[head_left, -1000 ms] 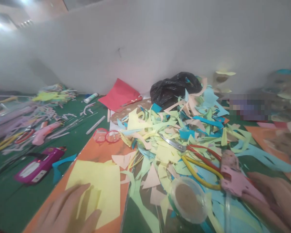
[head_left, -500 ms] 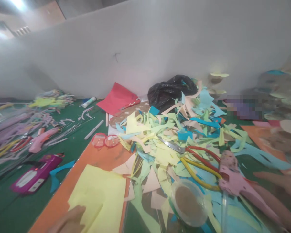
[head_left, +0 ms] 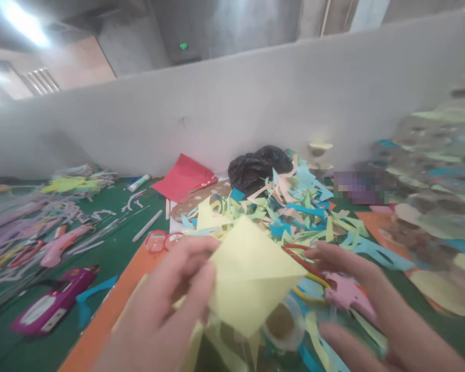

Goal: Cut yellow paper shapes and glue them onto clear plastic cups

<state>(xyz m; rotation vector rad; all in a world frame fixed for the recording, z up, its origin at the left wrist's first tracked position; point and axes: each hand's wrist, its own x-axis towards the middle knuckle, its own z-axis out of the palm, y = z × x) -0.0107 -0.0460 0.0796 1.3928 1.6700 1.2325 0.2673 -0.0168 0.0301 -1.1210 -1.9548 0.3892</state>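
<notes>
The work surface is a green cutting mat [head_left: 101, 248] set against a white partition wall [head_left: 232, 113]. An orange sheet [head_left: 112, 294] lies on the mat at lower left, partly beneath the left hand. A heap of cut paper scraps [head_left: 306, 206] in yellow, pale green, blue and peach occupies the centre, and a black plastic bag [head_left: 256, 168] rests at its far side, against the wall. A red paper sheet [head_left: 182, 178] lies just left of the bag.

The yellow paper sheet [head_left: 251, 274] is held up above the heap, between the hands, and is tilted with one corner pointing down. The left hand [head_left: 158, 305] grips its left edge, with the fingers together and clamped on the paper. The right hand [head_left: 364, 305] is at the sheet's right corner, with the fingers apart; contact with the paper cannot be determined.

Beyond the right fingertips are a pink glue gun [head_left: 349, 294] and scissors with red and yellow handles [head_left: 304, 258]. A clear round container [head_left: 282, 325] sits below the sheet. A second pink glue gun [head_left: 62, 245] and a magenta device [head_left: 50, 305] lie on the mat at left. Red-rimmed glasses [head_left: 157, 241] lie near the left hand.
</notes>
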